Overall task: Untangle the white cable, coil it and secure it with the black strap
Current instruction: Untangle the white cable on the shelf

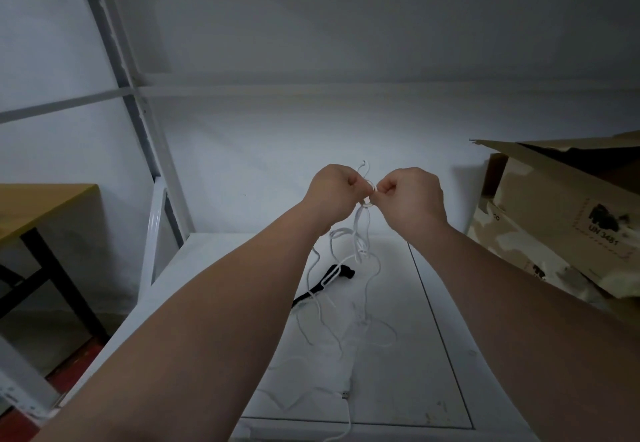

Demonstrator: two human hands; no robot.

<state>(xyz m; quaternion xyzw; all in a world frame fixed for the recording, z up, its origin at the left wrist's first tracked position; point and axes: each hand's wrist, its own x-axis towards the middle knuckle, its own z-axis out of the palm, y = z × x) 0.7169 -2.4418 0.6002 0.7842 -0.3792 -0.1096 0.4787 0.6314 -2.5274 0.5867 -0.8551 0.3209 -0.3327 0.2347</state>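
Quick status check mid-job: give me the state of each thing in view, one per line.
White cable: still tangled, lifted at a knot, the rest trailing loose on the white table.
Black strap: lying unused on the table under cable strands.
Left hand: closed, pinching the cable.
Right hand: closed, pinching the cable.
Cardboard box: flap open, at right.

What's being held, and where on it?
Both hands, left and right, pinch the white cable at a small knot between them, near its raised end; the rest hangs to the table. The black strap lies unheld.
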